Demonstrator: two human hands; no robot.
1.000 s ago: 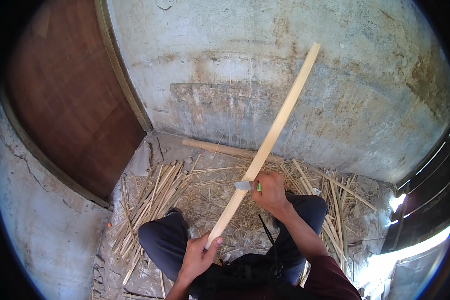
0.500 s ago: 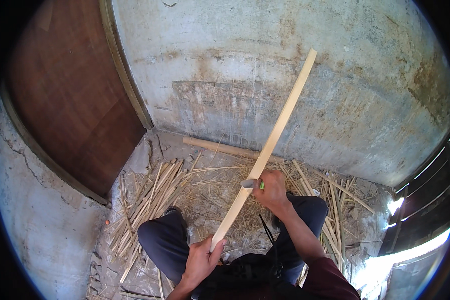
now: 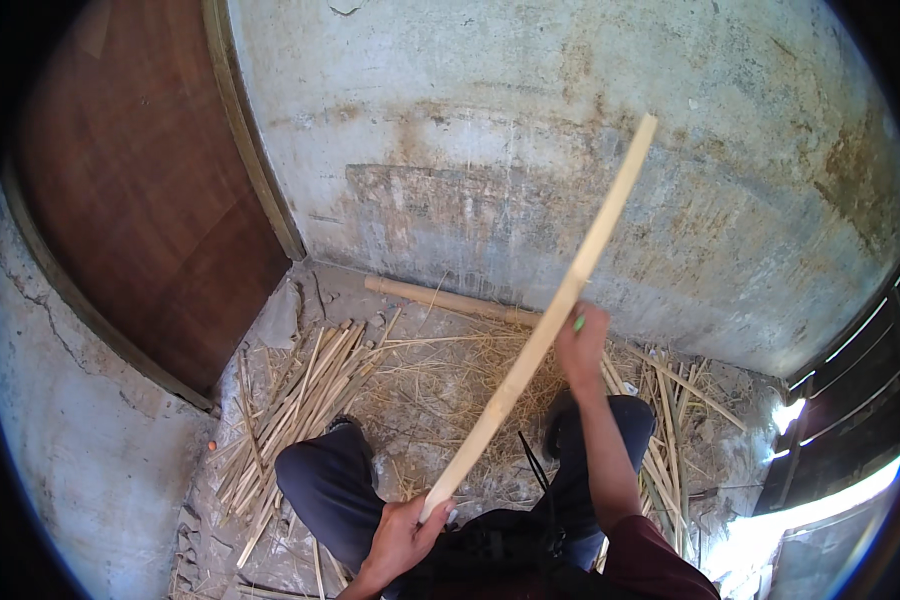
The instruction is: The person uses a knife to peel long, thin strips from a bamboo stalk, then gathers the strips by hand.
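Note:
A long, pale bamboo strip (image 3: 519, 380) slants up and away from my lap toward the wall. My left hand (image 3: 407, 540) is closed around its near end, thumb on top. Beside the strip's middle, on its right, my right hand (image 3: 584, 350) is closed on a knife whose green handle (image 3: 579, 323) just shows at the fingers. The blade is hidden now; the earlier frame shows it as a short grey blade. Whether it touches the strip, I cannot tell.
Cut bamboo strips (image 3: 295, 420) lie heaped on the left, with more strips (image 3: 667, 420) on the right. A bamboo pole (image 3: 450, 299) lies along the foot of the stained wall (image 3: 530, 130). Thin shavings (image 3: 470, 375) litter the floor between my knees. A brown door (image 3: 150, 190) stands at left.
My right hand with the knife has moved up and away along the strip, and the blade has gone out of sight. The strip's far end has swung right and tipped slightly lower.

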